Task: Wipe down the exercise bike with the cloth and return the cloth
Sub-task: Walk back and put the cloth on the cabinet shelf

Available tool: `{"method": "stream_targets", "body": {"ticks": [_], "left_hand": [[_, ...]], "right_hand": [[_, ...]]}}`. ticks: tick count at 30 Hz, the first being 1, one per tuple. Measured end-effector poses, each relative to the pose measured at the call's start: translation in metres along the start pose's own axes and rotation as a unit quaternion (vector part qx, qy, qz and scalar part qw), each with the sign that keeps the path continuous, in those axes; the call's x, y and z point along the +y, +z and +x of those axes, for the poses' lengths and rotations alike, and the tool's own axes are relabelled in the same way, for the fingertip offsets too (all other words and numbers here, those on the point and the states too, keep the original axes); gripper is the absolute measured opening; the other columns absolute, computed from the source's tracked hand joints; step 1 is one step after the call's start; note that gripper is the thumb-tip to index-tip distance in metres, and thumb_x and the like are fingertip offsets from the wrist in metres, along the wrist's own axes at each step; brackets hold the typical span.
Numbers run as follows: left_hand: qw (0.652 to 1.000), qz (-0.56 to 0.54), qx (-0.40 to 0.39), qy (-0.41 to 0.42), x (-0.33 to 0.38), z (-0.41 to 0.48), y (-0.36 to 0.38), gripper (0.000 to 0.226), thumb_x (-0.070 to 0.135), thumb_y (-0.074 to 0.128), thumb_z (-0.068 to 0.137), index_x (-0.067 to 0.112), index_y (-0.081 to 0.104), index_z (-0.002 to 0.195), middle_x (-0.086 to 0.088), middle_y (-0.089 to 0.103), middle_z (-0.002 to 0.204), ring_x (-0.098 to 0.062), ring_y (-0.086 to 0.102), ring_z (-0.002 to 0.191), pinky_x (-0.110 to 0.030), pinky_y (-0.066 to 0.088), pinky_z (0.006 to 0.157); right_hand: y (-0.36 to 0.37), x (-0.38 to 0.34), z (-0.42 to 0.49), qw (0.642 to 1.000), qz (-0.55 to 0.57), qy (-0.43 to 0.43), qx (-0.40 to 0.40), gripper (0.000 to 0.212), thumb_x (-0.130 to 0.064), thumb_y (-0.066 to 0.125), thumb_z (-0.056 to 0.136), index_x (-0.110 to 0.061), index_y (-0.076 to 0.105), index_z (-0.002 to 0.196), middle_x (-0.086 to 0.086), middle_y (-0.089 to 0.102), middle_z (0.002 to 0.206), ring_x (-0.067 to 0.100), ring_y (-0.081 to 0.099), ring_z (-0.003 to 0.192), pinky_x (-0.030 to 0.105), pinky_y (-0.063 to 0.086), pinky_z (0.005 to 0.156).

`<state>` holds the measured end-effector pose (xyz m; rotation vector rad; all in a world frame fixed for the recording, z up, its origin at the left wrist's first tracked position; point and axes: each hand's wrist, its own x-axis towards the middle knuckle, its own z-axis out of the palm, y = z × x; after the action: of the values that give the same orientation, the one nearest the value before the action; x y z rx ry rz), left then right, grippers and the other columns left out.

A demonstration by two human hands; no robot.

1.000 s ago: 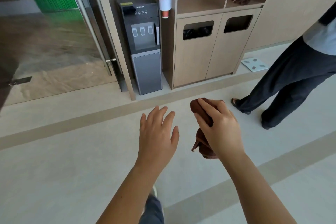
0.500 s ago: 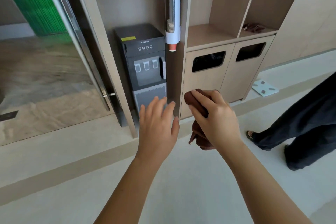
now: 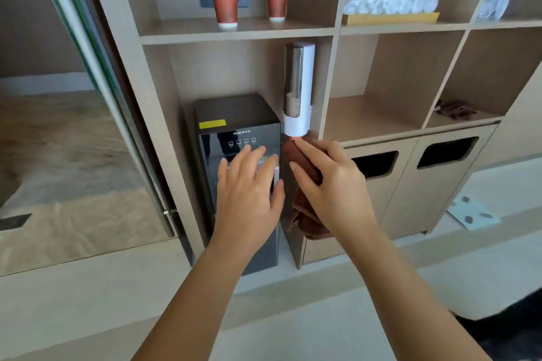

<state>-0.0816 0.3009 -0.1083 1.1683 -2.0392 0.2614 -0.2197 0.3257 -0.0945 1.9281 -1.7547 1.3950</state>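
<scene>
A: Head view, the only one. Where is the cloth (image 3: 305, 165)?

B: Bunched in the right hand (image 3: 331, 184), fingers clenched round it, one end poking above the fingers and a loose tail hanging below the palm. It is held in the air in front of the shelf unit (image 3: 331, 79), just under the cup dispenser (image 3: 297, 91).

A: And the left hand (image 3: 249, 193)?

B: Released, flat, fingers spread, holding nothing, in front of the dark water dispenser (image 3: 237, 126).

A: How will the cloth handle?

B: I judge it soft, light and limp; it droops wherever it isn't gripped. A fistful round the middle is enough, and gathering the tail would keep it from catching on a shelf edge. Nothing fragile or slippery about it.

A: Its look?

B: Reddish brown, crumpled, matte, like towelling. A similar dark brown cloth (image 3: 454, 110) lies in the lower right cubby, probably where this one goes back. No exercise bike is in view, so wiping looks finished.
</scene>
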Motion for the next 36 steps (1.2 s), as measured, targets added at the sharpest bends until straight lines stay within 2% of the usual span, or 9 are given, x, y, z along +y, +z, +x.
{"method": "stream_targets", "body": {"ticks": [6,13,18,24,28,32,36], "left_hand": [[0.997,0.038,0.055,-0.032,-0.016,0.088,0.033,0.037,0.023,0.055,0.08,0.008,0.063,0.113,-0.013,0.061,0.119,-0.034,0.051,0.118,-0.054,0.029,0.099],[0.992,0.081,0.084,-0.055,-0.06,0.156,0.042,0.037,0.023,0.054,0.081,0.008,0.063,0.113,-0.014,0.061,0.119,-0.035,0.051,0.118,-0.054,0.026,0.1],[0.989,0.1,0.09,-0.062,-0.106,0.196,0.048,0.042,0.031,0.04,0.086,0.009,0.062,0.114,-0.013,0.059,0.122,-0.033,0.048,0.121,-0.053,0.024,0.102],[0.984,0.128,0.116,-0.05,-0.165,0.242,0.047,0.039,0.028,0.045,0.085,0.009,0.061,0.115,-0.013,0.058,0.123,-0.032,0.047,0.122,-0.049,0.02,0.102],[0.981,0.126,0.145,-0.043,-0.204,0.27,0.041,0.037,0.021,0.053,0.081,0.008,0.062,0.115,-0.013,0.058,0.124,-0.033,0.045,0.124,-0.051,0.021,0.103],[0.977,0.133,0.162,-0.043,-0.237,0.292,0.035,0.037,0.023,0.048,0.085,0.009,0.061,0.117,-0.012,0.057,0.125,-0.03,0.041,0.126,-0.049,0.017,0.105],[0.975,0.15,0.161,-0.038,-0.266,0.307,0.036,0.043,0.028,0.038,0.086,0.009,0.06,0.118,-0.012,0.057,0.126,-0.028,0.039,0.128,-0.048,0.018,0.106]], "right_hand": [[0.033,0.042,0.1,0.998,0.027,-0.06,-0.009,0.04,-0.037,0.051,0.087,-0.02,0.059,0.122,0.005,0.059,0.115,0.032,0.061,0.095,0.046,0.054,0.076],[0.079,0.047,0.183,0.993,0.066,-0.101,-0.004,0.041,-0.037,0.049,0.089,-0.017,0.058,0.124,0.008,0.059,0.116,0.029,0.059,0.099,0.047,0.053,0.082],[0.124,0.035,0.232,0.989,0.088,-0.12,0.009,0.046,-0.044,0.041,0.089,-0.019,0.058,0.124,0.008,0.058,0.116,0.03,0.058,0.099,0.047,0.052,0.082],[0.177,0.005,0.289,0.986,0.096,-0.131,0.028,0.046,-0.043,0.04,0.088,-0.019,0.058,0.124,0.009,0.058,0.117,0.03,0.058,0.102,0.046,0.052,0.083],[0.202,-0.015,0.323,0.983,0.112,-0.137,0.052,0.041,-0.036,0.049,0.089,-0.017,0.058,0.124,0.01,0.059,0.119,0.029,0.057,0.104,0.046,0.051,0.087],[0.221,-0.035,0.356,0.981,0.104,-0.148,0.076,0.042,-0.038,0.046,0.089,-0.018,0.058,0.124,0.011,0.059,0.119,0.03,0.058,0.102,0.043,0.052,0.083],[0.251,-0.054,0.385,0.983,0.082,-0.151,0.061,0.038,-0.034,0.05,0.088,-0.017,0.06,0.121,0.014,0.06,0.114,0.035,0.057,0.101,0.048,0.052,0.079]]}}
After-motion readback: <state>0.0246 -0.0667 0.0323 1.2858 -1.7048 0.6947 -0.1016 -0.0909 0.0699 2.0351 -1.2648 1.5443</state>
